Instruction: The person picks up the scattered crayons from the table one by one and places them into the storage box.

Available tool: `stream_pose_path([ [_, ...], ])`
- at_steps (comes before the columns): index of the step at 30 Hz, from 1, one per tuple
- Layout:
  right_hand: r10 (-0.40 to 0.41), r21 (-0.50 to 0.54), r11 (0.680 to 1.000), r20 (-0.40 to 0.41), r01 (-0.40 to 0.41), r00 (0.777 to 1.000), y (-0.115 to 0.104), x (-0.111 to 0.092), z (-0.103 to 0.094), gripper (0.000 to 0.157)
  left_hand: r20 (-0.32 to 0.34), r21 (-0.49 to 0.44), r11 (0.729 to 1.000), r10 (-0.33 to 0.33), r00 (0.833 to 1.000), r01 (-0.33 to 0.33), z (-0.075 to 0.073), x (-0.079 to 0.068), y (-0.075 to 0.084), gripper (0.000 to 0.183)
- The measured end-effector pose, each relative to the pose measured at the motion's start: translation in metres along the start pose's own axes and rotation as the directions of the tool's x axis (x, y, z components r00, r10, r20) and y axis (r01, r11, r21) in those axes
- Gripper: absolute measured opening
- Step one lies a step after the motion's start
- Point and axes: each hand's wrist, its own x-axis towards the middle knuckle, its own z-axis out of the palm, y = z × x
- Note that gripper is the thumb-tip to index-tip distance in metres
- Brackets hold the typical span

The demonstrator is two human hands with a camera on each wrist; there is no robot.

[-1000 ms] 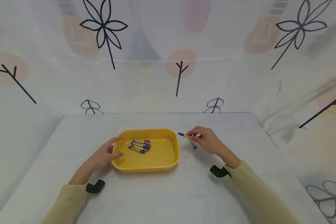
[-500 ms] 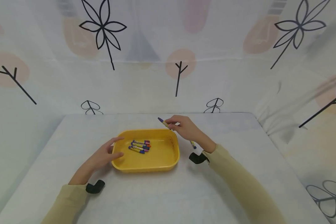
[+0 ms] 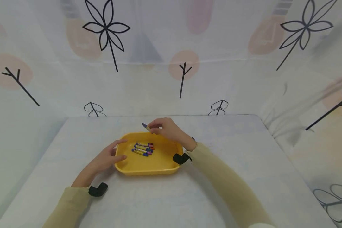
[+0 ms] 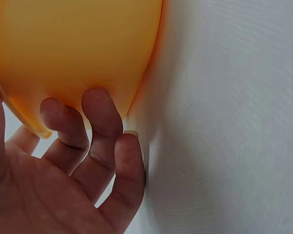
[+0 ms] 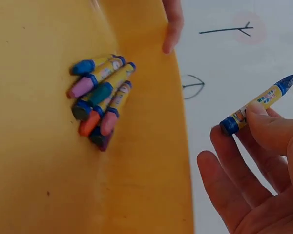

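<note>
In the head view, my right hand [image 3: 169, 129] is above the far rim of a yellow plastic tray [image 3: 148, 172]. It pinches a crayon [image 5: 263, 100] with a blue tip and yellow wrapper between thumb and fingers, as the right wrist view shows. Several crayons [image 3: 142, 149] lie bunched on the tray's floor, their tips blue, pink, green, orange and purple among others. My left hand [image 3: 104, 158] grips the tray's left end, thumb over the rim. Its other fingers [image 4: 101, 109] curl against the outer wall in the left wrist view.
Just behind my right wrist, the dark end of another crayon [image 3: 193, 138] shows on the white table [image 3: 148, 202]; the remainder is hidden. A printed cloth [image 3: 148, 82] hangs behind the table and at its sides. Each wrist carries a black camera mount [image 3: 181, 158].
My right hand has lifted the pinched crayon from the table right of the tray and carried it left, over the tray's far rim. The left hand and tray stay put.
</note>
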Motion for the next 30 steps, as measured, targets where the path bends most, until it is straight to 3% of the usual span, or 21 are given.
stream_pose_path([
  [5, 0.071, 0.05, 0.996, 0.054, -0.074, 0.996, 0.005, 0.006, 0.014, 0.022, 0.0, 0.001, 1.0, 0.005, 1.0, -0.005, 0.0, 0.001, 0.0, 0.07],
  [11, 0.143, -0.067, 0.988, 0.121, -0.136, 0.982, 0.004, 0.008, 0.023, 0.018, -0.003, -0.004, 1.0, 0.004, 1.0, -0.004, 0.0, 0.001, -0.002, 0.071],
  [19, 0.163, -0.271, 0.955, 0.141, -0.12, 0.977, 0.006, 0.009, 0.035, 0.016, -0.002, -0.011, 1.0, 0.009, 1.0, -0.009, 0.001, 0.002, -0.003, 0.07],
  [23, 0.195, -0.32, 0.937, 0.147, -0.14, 0.97, 0.006, 0.009, 0.039, 0.015, 0.001, -0.01, 1.0, 0.004, 1.0, -0.004, 0.001, 0.001, -0.001, 0.069],
  [30, 0.184, -0.385, 0.917, 0.17, -0.106, 0.968, 0.007, 0.01, 0.044, 0.014, -0.003, 0.017, 1.0, 0.0, 1.0, 0.0, 0.0, 0.0, 0.001, 0.069],
])
